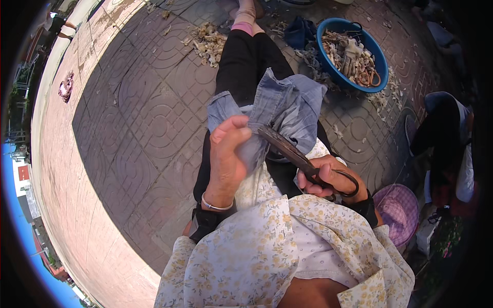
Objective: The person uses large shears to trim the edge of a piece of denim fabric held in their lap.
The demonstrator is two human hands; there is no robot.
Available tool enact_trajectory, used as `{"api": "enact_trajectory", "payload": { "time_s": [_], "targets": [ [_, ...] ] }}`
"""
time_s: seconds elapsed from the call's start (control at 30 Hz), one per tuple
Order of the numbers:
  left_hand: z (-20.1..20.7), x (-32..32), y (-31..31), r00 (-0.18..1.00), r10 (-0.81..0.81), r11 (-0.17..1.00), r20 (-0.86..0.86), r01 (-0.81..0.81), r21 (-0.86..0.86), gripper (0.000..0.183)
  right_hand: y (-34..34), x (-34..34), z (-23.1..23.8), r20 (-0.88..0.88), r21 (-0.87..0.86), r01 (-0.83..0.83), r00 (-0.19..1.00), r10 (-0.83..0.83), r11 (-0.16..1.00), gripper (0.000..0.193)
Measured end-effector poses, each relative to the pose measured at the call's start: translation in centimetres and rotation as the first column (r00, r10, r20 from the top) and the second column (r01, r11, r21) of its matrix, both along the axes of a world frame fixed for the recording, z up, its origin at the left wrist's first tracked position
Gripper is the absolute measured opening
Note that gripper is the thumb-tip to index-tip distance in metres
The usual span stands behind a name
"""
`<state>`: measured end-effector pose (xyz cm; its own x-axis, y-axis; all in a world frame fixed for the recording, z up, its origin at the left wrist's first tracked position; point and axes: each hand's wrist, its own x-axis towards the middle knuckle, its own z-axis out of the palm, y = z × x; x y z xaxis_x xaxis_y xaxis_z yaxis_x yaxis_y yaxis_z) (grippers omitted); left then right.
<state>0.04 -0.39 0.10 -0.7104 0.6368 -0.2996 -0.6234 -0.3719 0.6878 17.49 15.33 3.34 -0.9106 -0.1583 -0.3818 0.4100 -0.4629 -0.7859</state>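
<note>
Scissors: dark metal, above the lap, blades together or nearly so, tips aimed up and left. Right hand wrapped round the handles, one dark loop standing out beyond the fingers. Left hand raised opposite; thumb and forefinger drawn close together, just beside the blade tips. Cannot tell whether they pinch anything.

Cloth: blue-grey, denim-like, rumpled across the thighs, behind and below the blades; one corner stands up. Bangle on left wrist. Black trousers beneath the cloth, legs stretched forward; floral shirt nearest the camera.

Ahead and right, on paving: blue basin heaped with pale scraps, a brown looped handle at its near side. Dark blue bundle just left of basin. Scrap pile left of the shins; loose bits scattered around.

Right side: pink checked item, round, near right elbow; beyond it, another person in dark clothing, partly lost in shade.

Far left: sunlit ground, small pinkish heap.
</note>
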Motion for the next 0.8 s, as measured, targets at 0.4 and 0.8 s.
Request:
{"api": "enact_trajectory", "payload": {
  "time_s": [0.4, 0.8],
  "targets": [
    [-0.2, -0.3, 0.5, 1.0, -0.017, 0.999, 0.012, 0.017, 0.031, 0.019, 0.2, -0.3, -0.8, -0.011, -0.036, 0.006, 1.0, -0.007, 0.999, 0.066],
    [0.8, 0.6, 1.1, 1.0, 0.028, 0.999, -0.001, -0.028, 0.043, 0.014, -1.7, -0.3, -0.5, -0.105, 0.055, 0.123, 0.988, -0.117, 0.991, 0.054]
  ]
}}
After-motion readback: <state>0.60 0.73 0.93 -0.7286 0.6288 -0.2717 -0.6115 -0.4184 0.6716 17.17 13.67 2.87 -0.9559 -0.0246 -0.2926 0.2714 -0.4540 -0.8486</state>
